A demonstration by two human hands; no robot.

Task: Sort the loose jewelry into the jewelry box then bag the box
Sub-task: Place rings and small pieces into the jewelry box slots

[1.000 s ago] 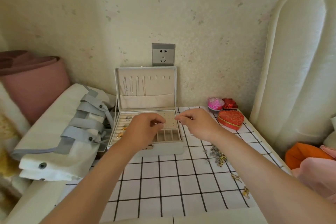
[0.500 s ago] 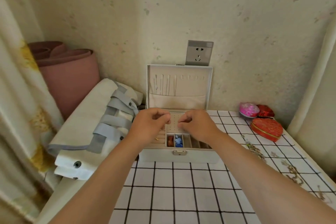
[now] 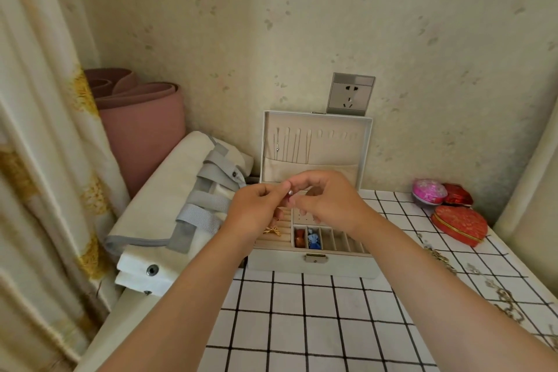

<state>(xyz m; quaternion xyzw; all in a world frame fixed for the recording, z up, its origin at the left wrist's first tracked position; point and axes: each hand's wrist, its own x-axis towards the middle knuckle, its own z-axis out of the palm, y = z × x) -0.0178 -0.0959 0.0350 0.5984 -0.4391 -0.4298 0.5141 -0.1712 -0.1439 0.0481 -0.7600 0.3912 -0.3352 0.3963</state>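
Right, both hands meet above the open jewelry box [image 3: 314, 260] on the checked table [image 3: 302, 326]: left hand [image 3: 256, 213] and right hand [image 3: 327, 201] pinch one small earring [image 3: 290, 194] between fingertips.

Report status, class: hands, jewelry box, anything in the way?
Both hands, left and right, pinching one small earring above the open jewelry box. Loose chains remain on the checked tablecloth. Nothing blocking.

Open jewelry box [image 3: 314, 263] at the table's [image 3: 302, 326] back-left corner, folded bag [image 3: 169, 214] left of it, loose chains [image 3: 504, 302] along the right edge, heart-shaped tin [image 3: 459, 225] at the back-right corner
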